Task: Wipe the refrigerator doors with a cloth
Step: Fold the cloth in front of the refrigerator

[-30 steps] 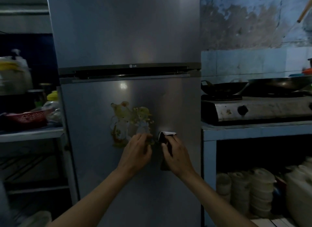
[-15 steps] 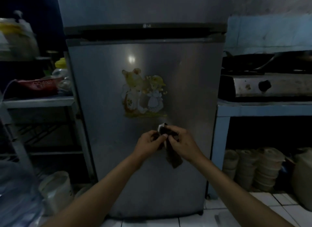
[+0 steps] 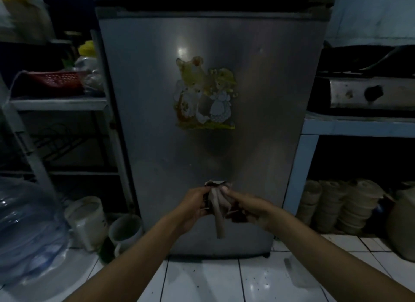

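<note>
Fingers of the left hand [image 3: 195,206] and the right hand [image 3: 249,209] are curling around one cloth [image 3: 217,202] and gripping it between them, in front of the lower refrigerator door [image 3: 258,122]; a strip of it is hanging down below the hands. On the left shelf [image 3: 58,104] a red basket [image 3: 55,78] is sitting, its contents too dark to see. Two pale buckets [image 3: 86,220] are standing on the floor beside a water jug [image 3: 27,229].

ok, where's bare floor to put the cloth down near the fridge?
Bare tiles in front of the fridge, between the forearms, and right toward the jug. Left is crowded: water bottle, bucket, mug. Both hands hold the cloth.
</note>
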